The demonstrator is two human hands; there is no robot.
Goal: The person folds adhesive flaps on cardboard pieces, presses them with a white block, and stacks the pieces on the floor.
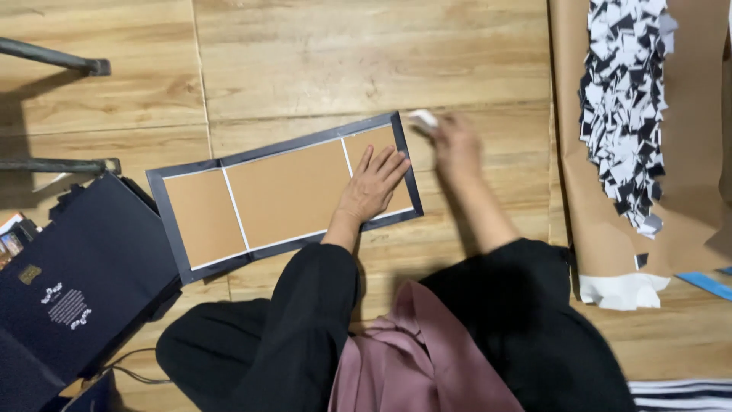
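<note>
A flat box cover (282, 191) lies on the wooden floor: three brown cardboard panels with white gaps and a dark blue border. My left hand (374, 185) rests flat on its right panel, fingers spread. Just past the cover's upper right corner, my right hand (455, 141) is blurred and holds a small white piece (423, 118) at its fingertips. Both arms wear black sleeves.
A brown paper sheet (690, 152) on the right carries a pile of several small black-and-white paper scraps (625, 107). A stack of dark blue box parts (76, 290) sits at lower left. Metal furniture legs (57, 57) stand at upper left.
</note>
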